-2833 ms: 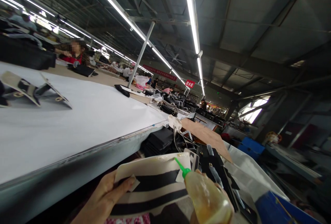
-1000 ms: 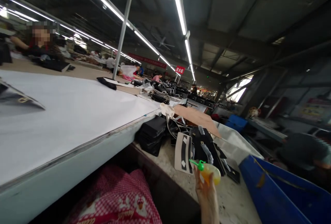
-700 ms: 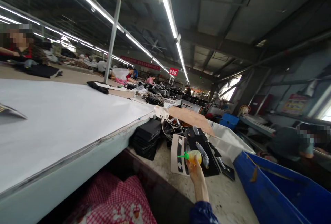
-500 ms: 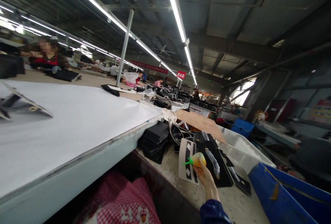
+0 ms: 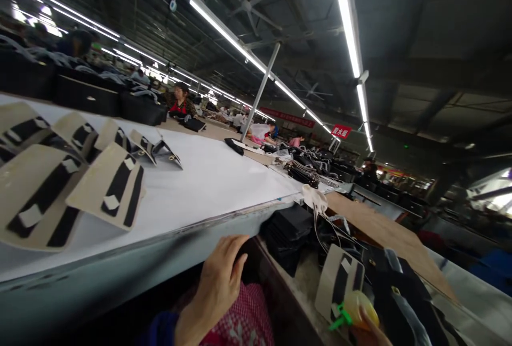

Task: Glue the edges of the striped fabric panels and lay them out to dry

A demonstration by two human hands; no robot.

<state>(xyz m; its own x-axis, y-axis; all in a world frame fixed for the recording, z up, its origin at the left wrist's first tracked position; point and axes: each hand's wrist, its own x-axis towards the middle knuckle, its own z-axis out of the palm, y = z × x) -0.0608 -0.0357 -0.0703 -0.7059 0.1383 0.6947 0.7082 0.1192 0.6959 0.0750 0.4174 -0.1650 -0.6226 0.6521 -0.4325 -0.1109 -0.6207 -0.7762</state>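
Observation:
In my right hand, at the bottom edge, is a small yellow squeeze bottle with a green nozzle pointing left. It hovers by a beige panel with black strips and white patches. Just right of it lie black bag pieces, with plastic-wrapped parts and gold-coloured fittings on them. My left hand is raised above my lap, near the white table's edge. Its fingers are bent slightly, the thumb stands apart, and nothing shows in it.
Several folded beige panels with black strips stand on the white table. A stack of black pieces sits on the lower bench, before a brown board. Behind the table, a person in red sits near black bags.
The view has swung left, bringing the standing beige panels into sight. My left hand has come into view above my lap. My right hand still holds the bottle, now lower in the picture.

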